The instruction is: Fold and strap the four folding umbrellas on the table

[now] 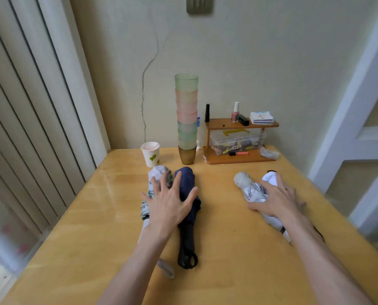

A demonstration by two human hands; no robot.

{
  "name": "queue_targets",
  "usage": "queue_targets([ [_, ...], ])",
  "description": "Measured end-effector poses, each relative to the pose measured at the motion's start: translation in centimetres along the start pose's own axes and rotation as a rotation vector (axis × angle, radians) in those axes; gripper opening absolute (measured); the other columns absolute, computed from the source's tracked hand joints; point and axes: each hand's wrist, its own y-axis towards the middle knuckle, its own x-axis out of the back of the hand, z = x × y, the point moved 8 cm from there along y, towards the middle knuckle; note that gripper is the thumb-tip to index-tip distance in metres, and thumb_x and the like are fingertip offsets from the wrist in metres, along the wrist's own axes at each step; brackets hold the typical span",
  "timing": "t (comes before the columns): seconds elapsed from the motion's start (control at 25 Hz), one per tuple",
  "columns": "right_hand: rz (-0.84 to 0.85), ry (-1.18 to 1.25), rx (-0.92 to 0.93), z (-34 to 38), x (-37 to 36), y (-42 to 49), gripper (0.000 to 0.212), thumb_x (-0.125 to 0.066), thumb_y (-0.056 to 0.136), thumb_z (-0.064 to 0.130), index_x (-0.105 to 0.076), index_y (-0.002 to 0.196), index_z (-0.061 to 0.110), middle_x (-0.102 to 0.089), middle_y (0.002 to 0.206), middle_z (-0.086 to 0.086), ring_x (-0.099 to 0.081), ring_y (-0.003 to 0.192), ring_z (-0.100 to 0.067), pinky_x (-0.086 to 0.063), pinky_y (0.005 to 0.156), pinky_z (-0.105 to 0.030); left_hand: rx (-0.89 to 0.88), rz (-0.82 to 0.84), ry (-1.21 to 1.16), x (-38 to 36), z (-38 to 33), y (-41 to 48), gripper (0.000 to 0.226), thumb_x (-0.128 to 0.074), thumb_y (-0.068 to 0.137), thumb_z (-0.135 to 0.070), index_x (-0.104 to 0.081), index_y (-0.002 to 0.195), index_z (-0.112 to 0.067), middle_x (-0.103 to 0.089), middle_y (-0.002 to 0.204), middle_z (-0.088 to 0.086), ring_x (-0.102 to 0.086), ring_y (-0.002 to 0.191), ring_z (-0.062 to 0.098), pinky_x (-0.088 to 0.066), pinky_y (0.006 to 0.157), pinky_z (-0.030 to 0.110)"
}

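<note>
Right now I am resting my left grip [170, 201] flat, fingers spread wide and closing on nothing, across two collapsed umbrellas lying side by side at the middle of the tabletop [223, 227]. These are the white floral umbrella [149, 194] and, touching it on the right, the navy umbrella [187, 179], whose black handle [187, 245] is pointing back toward me. My right grip [276, 197] is likewise lying open and flat, pressing on the silver umbrella [253, 190] and the white umbrella [269, 177] just beside it.

Bare wood is showing between the two pairs and across the near part of the tabletop. The right pair is sitting near the right edge, which is running diagonally past my right forearm. The left edge is running along the vertical blinds [29, 106], with open wood between it and the floral umbrella. At the back, a paper cup [151, 154], a tall stack of plastic cups [186, 119] and a small wooden shelf [240, 124] are crowding the wall side.

My left forearm is covering the floral umbrella's handle; only a pale wrist loop [166, 268] is peeking out. The white umbrella is mostly hidden under my right grip and arm. I cannot tell whether any strap is fastened.
</note>
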Motion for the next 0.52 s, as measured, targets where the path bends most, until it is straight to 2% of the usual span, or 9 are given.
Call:
queue_targets([
  [0.08,-0.042,0.065,0.097,-0.3,0.1,-0.4,0.065,-0.075,0.061,0.066,-0.058,0.122,0.05,-0.029,0.148,0.011,-0.041,0.108,-0.035,-0.049,0.092,-0.048,0.001,0.017,0.052,-0.3,0.3,0.2,0.085,-0.032,0.09,-0.088,-0.017,0.163,-0.047,-0.008,0.175,-0.002,0.001,0.161,0.033,-0.014,0.119,0.073],
  [0.2,-0.121,0.088,0.114,0.6,0.4,-0.9,0.067,-0.083,0.076,0.048,-0.059,0.138,0.039,-0.029,0.156,0.009,-0.039,0.098,-0.029,-0.046,0.083,-0.036,-0.04,0.035,0.084,-0.2,1.0,0.2,0.09,-0.036,0.081,-0.095,-0.026,0.159,-0.051,-0.014,0.173,-0.008,-0.007,0.159,0.028,-0.03,0.115,0.061],
  [0.28,-0.146,0.162,0.161,3.0,0.4,-1.5,0.058,-0.085,0.077,0.043,-0.066,0.131,0.031,-0.038,0.151,0.006,-0.044,0.094,-0.029,-0.042,0.081,-0.034,-0.076,0.028,0.095,0.0,1.3,0.0,0.089,-0.035,0.081,-0.096,-0.029,0.158,-0.052,-0.016,0.172,-0.01,-0.008,0.16,0.025,-0.034,0.114,0.055],
  [0.36,-0.158,0.246,0.215,6.6,0.2,-2.4,0.047,-0.085,0.077,0.042,-0.07,0.12,0.027,-0.046,0.141,0.004,-0.051,0.089,-0.029,-0.041,0.077,-0.033,-0.101,0.034,0.093,0.1,1.5,-0.3,0.091,-0.031,0.08,-0.097,-0.028,0.159,-0.052,-0.016,0.172,-0.011,-0.005,0.161,0.024,-0.035,0.116,0.056],
  [0.52,-0.163,0.352,0.246,13.3,-1.9,-3.9,0.041,-0.078,0.081,0.039,-0.068,0.119,0.028,-0.041,0.142,0.008,-0.049,0.088,-0.03,-0.044,0.079,-0.035,-0.117,0.055,-0.013,0.6,2.8,-0.7,0.091,-0.036,0.078,-0.098,-0.028,0.159,-0.055,-0.013,0.173,-0.013,-0.003,0.163,0.024,-0.036,0.119,0.056],
])
